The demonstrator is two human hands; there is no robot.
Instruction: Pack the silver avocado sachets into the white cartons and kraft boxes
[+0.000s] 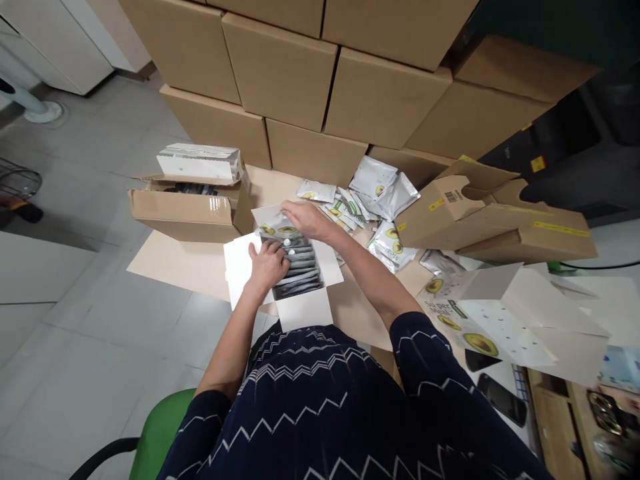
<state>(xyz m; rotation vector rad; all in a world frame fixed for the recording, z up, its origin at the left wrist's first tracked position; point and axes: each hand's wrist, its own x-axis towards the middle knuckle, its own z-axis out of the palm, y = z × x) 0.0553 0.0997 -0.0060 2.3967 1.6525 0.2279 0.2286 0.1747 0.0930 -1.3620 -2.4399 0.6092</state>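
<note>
An opened white box point(305, 312) stands in front of me with its flaps folded out. Inside it, silver sachets point(300, 270) are packed upright in a row. My left hand point(269, 263) lies over the left side of that row, fingers apart and touching the sachets. At the box's far end, my right hand point(305, 219) pinches the top edge of a sachet with avocado prints point(275, 221). Its lower part is hidden in the box. Just beyond my right hand, loose sachets point(373, 179) lie in a heap.
Stacked cardboard boxes point(285, 73) wall off the table's far side. An open carton point(183, 210) with a white box on it stands left. To the right are an open carton point(480, 213), another white box point(500, 313) and a phone point(501, 399). A green chair point(163, 427) is behind left.
</note>
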